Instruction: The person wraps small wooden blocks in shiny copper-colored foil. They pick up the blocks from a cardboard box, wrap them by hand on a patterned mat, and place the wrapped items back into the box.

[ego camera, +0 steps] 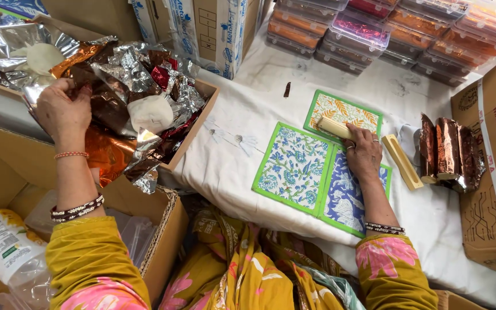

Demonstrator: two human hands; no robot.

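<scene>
The pale bar lies on a yellow leaf-print mat on the desk, which is covered with a white cloth. The right hand rests on it. The palm faces down, and the fingers curl over the near end of the bar and hold it there. The right arm comes up from the bottom of the picture in a yellow sleeve with pink flowers, with a bangle at the wrist.

The left hand is far off to the left, stretched out over a box of foil sheets. The fingers are bent and pinch a brown shiny sheet near the edge. A thin bracelet and a dark bangle sit on this arm.

In the foil box lie silver, red and orange sheets, all crumpled, and two round pale lumps on top.

Two more mats lie just beside the yellow one: a white and blue flower mat and a purple mat under the right wrist. All have green edges.

To the right of the hand lies a second pale bar, tilted. Next to it stand wrapped brown foil bars in a row, touching a big cardboard box.

At the top, clear lidded boxes are stacked, with orange and pink foil inside.
</scene>
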